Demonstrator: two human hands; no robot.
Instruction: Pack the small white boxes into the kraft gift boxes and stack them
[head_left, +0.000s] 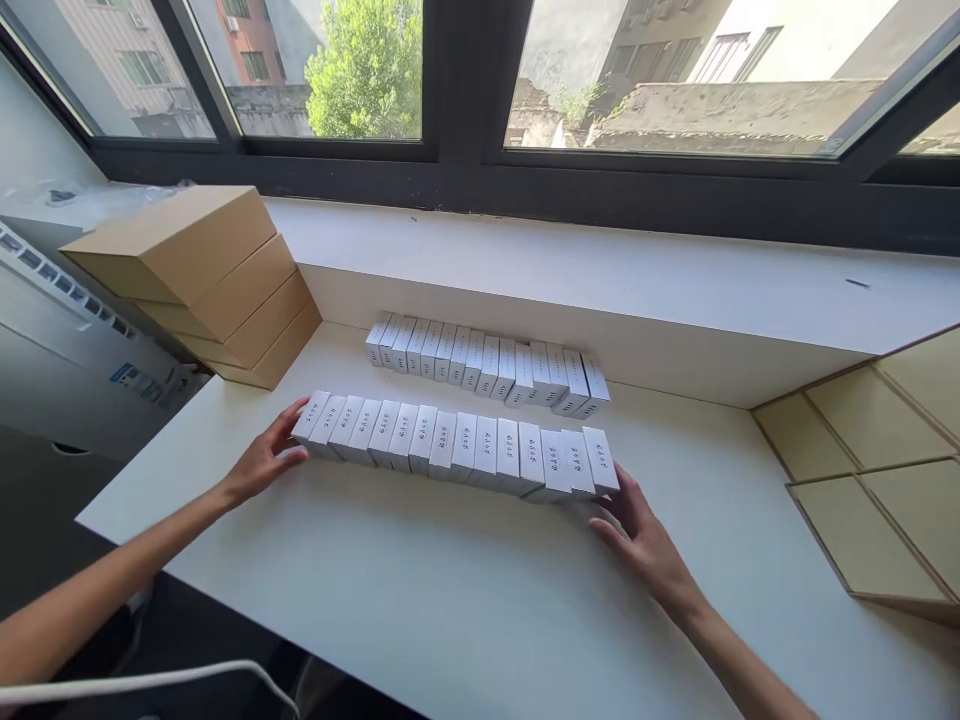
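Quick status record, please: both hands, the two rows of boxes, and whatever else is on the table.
left hand: open, fingers against the near row's left end
right hand: open, fingers at its right end
near row: small white boxes, side by side
far row: same boxes, untouched
surface: white table
left: brown cartons, stacked, leaning
right: cardboard divider grid

Two rows of small white boxes lie on the desk. The front row holds about fifteen and the back row about fifteen too, though the tight packing blurs the exact count. Four brown cartons are stacked. Two hands show: left hand, right hand.
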